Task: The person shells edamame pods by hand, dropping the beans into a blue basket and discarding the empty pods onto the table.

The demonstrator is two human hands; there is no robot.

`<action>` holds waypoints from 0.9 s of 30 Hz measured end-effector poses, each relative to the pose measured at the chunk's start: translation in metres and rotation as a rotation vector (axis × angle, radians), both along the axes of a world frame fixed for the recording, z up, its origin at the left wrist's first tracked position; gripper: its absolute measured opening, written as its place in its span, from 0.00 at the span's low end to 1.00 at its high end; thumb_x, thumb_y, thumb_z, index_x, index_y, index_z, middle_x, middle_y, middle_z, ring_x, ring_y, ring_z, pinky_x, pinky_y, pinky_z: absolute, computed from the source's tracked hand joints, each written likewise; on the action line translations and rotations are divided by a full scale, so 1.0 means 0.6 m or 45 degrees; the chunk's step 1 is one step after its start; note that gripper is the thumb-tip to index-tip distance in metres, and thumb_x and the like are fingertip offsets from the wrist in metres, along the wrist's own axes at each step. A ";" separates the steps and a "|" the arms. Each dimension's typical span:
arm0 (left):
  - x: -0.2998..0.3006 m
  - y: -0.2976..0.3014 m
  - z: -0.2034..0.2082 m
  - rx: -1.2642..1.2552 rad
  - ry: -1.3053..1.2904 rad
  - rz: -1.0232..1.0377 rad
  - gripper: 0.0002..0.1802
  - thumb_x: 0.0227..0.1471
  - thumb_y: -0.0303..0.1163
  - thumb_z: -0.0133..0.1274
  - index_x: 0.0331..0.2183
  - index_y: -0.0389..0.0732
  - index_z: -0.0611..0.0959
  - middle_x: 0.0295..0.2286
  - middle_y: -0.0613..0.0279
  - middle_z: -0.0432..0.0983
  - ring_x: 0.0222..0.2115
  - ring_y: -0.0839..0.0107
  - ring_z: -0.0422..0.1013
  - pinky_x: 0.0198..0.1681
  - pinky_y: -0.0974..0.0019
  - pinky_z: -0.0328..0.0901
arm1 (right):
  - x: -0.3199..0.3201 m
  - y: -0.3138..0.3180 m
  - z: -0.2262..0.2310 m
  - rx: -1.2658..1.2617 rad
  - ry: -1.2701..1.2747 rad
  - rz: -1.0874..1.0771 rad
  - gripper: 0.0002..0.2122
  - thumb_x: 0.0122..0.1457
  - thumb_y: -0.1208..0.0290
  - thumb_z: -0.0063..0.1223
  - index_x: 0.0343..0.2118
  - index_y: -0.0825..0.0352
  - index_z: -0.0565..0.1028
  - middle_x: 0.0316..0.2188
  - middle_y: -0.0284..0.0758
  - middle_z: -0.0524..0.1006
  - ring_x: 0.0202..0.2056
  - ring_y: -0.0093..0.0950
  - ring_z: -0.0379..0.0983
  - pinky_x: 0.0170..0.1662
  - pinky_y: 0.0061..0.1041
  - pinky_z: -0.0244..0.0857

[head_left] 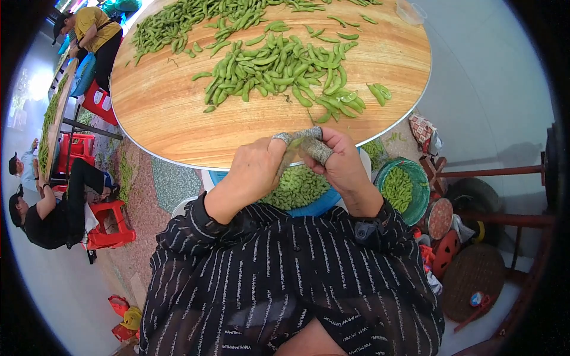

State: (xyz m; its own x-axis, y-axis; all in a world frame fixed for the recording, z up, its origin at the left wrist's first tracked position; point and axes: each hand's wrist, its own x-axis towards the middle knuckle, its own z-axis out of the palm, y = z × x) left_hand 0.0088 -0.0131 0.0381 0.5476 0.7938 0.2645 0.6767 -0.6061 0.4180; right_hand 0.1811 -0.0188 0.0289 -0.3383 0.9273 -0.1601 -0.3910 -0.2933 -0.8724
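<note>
The person's left hand and right hand meet over the near edge of the wooden tabletop, fingertips close together, pinching a green pod between them; the pod is partly hidden and slightly blurred. Grey coverings wrap some of the fingers on both hands.

Directly below the hands, a blue basin sits in front of the person's striped black shirt, with loose green beans filling the part that shows. Beyond the hands, a pile of pods lies on the tabletop, a few of them strewn toward the near right edge. A larger heap spreads farther back on the left, and a clear container stands at the far right rim.

To the right of the basin, a green basket holds more green pieces, too small to tell apart. On the left, well apart from the person, other people sit along a second table strewn with green, with red stools near them
</note>
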 end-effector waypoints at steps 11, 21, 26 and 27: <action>-0.017 0.008 -0.003 -1.309 -0.955 -0.079 0.08 0.51 0.32 0.42 0.30 0.37 0.71 0.16 0.73 0.60 0.17 0.83 0.55 0.20 0.77 0.53 | 0.007 -0.006 0.013 0.011 -0.035 0.118 0.07 0.52 0.72 0.48 0.32 0.68 0.71 0.16 0.26 0.67 0.16 0.12 0.57 0.17 0.09 0.46; -0.017 0.014 -0.004 -1.104 -0.775 -0.211 0.09 0.51 0.33 0.42 0.28 0.37 0.71 0.15 0.72 0.59 0.17 0.82 0.56 0.20 0.77 0.53 | 0.011 -0.007 0.015 -0.011 -0.059 0.127 0.04 0.52 0.73 0.47 0.28 0.67 0.71 0.19 0.24 0.69 0.19 0.11 0.60 0.19 0.09 0.52; -0.013 0.011 -0.003 -1.096 -0.802 -0.190 0.08 0.49 0.32 0.45 0.27 0.37 0.71 0.15 0.70 0.60 0.17 0.79 0.58 0.20 0.75 0.54 | -0.002 -0.008 0.011 0.031 -0.007 0.030 0.03 0.51 0.75 0.48 0.28 0.67 0.71 0.19 0.25 0.70 0.19 0.12 0.61 0.21 0.10 0.53; -0.011 0.014 -0.003 -1.070 -0.803 -0.172 0.07 0.47 0.30 0.47 0.27 0.36 0.71 0.15 0.67 0.63 0.16 0.76 0.61 0.20 0.73 0.56 | -0.002 -0.006 0.006 0.021 -0.014 -0.012 0.03 0.51 0.76 0.48 0.28 0.68 0.71 0.20 0.25 0.70 0.19 0.12 0.61 0.21 0.10 0.53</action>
